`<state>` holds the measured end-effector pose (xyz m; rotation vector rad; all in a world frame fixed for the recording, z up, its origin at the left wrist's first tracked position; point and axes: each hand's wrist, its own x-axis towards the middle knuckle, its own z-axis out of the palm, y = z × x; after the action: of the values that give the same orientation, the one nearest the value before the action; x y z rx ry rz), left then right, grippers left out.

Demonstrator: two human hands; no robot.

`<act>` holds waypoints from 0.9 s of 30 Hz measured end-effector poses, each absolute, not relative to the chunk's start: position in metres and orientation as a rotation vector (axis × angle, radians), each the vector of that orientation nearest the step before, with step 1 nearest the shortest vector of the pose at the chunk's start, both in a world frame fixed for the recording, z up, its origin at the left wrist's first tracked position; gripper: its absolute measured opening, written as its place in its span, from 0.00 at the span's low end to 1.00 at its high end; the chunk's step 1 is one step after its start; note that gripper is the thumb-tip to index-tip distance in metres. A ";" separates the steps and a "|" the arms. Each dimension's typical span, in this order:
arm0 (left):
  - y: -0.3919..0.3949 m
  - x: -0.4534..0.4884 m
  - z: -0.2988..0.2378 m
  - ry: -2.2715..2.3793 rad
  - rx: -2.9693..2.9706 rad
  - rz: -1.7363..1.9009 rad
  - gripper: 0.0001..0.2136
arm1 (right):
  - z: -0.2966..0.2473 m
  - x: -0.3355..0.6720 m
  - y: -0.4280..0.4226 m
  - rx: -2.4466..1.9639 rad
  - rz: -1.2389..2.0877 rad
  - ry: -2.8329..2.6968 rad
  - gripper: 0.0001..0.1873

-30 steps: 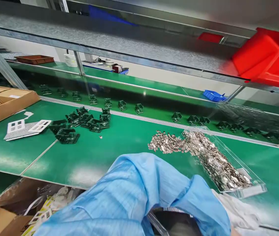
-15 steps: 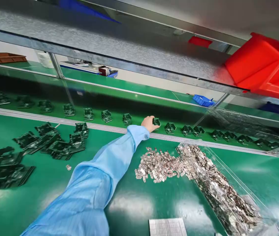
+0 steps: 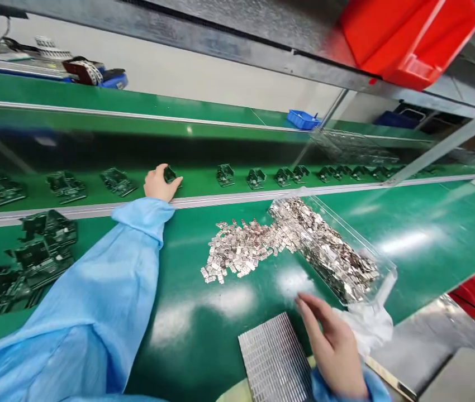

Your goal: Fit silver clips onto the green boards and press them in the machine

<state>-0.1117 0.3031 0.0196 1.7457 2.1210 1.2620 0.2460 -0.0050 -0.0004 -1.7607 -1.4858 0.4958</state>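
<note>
Your left hand (image 3: 160,184) has moved leftward along the row, and your right hand (image 3: 333,349) has entered view, loosely parted and empty. Left fingers close around a green circuit-board assembly (image 3: 170,175) beyond the grey rail (image 3: 208,200). It looks light, stiff, fragile; grip its edges.

Bright, cool light covers the green tabletop (image 3: 195,329), its source out of view; white glare pools before the heap of metal pieces (image 3: 237,245) and right of the clear tray (image 3: 348,228); a dark band lies behind the row of green boards (image 3: 226,175); the red bin (image 3: 405,39) looks softly smeared; wide-lens distortion stretches the edges.
</note>
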 end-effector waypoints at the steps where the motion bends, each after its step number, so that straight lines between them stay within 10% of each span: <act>1: 0.301 -0.115 0.018 2.105 1.738 1.263 0.25 | 0.002 0.237 0.014 -1.766 0.507 -1.538 0.16; 12: 0.107 -0.099 -0.010 1.673 2.078 1.103 0.24 | 0.013 0.224 0.125 -2.042 0.389 -2.104 0.10; 16: 0.044 -0.113 -0.015 1.702 2.087 0.901 0.37 | 0.021 0.221 0.124 -2.083 0.414 -2.255 0.05; 27: 0.024 -0.119 -0.014 1.661 2.060 0.790 0.40 | 0.025 0.201 0.098 -2.264 0.314 -2.355 0.09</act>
<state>-0.1187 0.0243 -0.0143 2.0600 1.6610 0.7897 0.2006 0.0979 0.0254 -2.2635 -2.3553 0.3142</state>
